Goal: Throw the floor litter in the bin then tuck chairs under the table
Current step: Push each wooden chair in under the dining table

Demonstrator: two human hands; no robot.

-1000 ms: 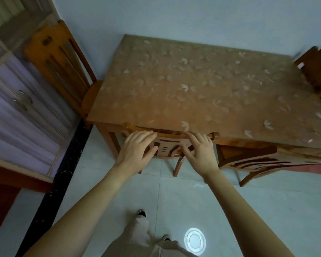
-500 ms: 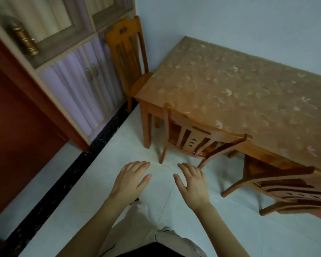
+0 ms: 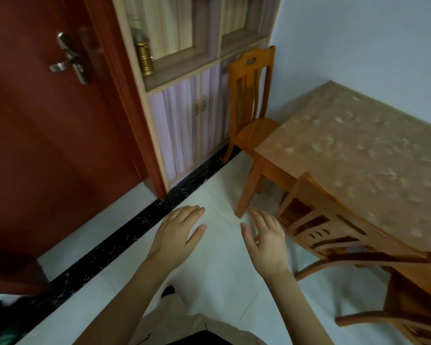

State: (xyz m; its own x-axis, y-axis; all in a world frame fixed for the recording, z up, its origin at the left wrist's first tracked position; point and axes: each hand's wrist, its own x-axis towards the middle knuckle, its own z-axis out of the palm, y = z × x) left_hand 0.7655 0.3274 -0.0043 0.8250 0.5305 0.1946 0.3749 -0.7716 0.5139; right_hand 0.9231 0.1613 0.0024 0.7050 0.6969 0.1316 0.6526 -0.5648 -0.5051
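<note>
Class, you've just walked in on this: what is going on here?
A person holds the left hand and right hand open and empty above the tiled floor beside the table. The nearest wooden chair is tucked against the table's long side. A second chair stands at its end, seat partly under.

The tabletop (image 3: 358,150) is showing tan with pale flower motifs, the slat-back chair (image 3: 256,131) is glowing orange-brown, the door (image 3: 47,145) is showing dark red, the cabinet doors (image 3: 184,125) are showing lilac vertical stripes, and a black, pale-veined strip (image 3: 135,225) is edging whitish floor tiles (image 3: 222,282).
</note>
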